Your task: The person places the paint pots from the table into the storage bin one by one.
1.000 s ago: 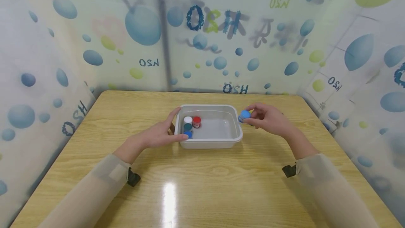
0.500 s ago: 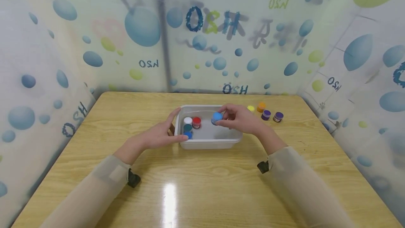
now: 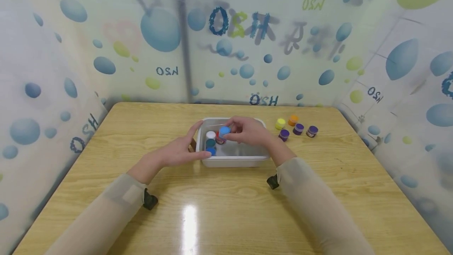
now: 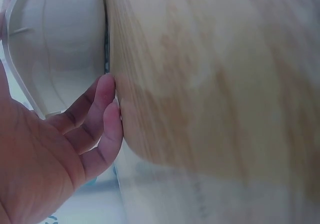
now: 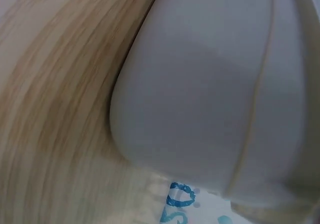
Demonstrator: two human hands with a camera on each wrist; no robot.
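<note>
Aloft, blue-lidded jar (image 3: 224,131) over tub (image 3: 233,162).

table (image 3: 240,196): wood-grained, glossy | backdrop (image 3: 205,56): blue, green drops (image 3: 161,30), lettering (image 3: 238,24)

Head view bright; glare streak (image 3: 190,227) on table (image 3: 240,207); 2 wrist views soft.

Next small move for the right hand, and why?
Probably ease the light-blue-lidded jar down on the near side of the red-lidded jar: the right hand holds it inside the tray's outline, it partly covers the red-lidded jar in the head view, and bare floor shows there.
</note>
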